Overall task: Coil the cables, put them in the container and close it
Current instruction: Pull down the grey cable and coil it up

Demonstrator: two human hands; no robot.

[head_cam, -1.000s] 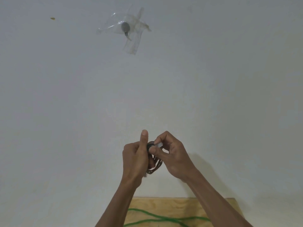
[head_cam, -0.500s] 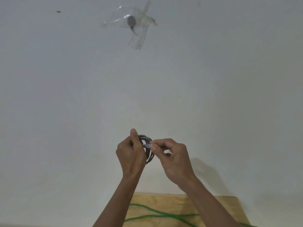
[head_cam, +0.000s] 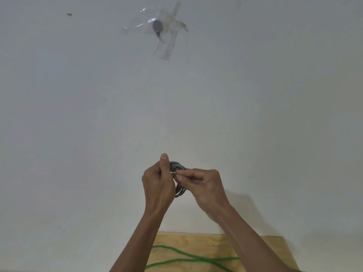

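Observation:
A small coil of grey cable point(head_cam: 179, 190) is held up in front of the white wall, between both hands. My left hand point(head_cam: 158, 185) grips the coil's left side with the thumb pointing up. My right hand point(head_cam: 204, 186) pinches the cable's pale end at the top of the coil, fingers closed on it. A green cable point(head_cam: 188, 259) lies loose in wavy lines on the plywood tabletop point(head_cam: 216, 244) below my forearms. No container is in view.
A white wall point(head_cam: 78, 134) fills most of the view. High on it, a grey round piece is fixed under clear tape strips point(head_cam: 159, 30). A small yellowish speck point(head_cam: 69, 14) marks the wall at upper left.
My right hand has shifted from over the coil's top to its right side, still pinching the cable end. The coil has turned more edge-on in my left hand. The view has tilted slightly.

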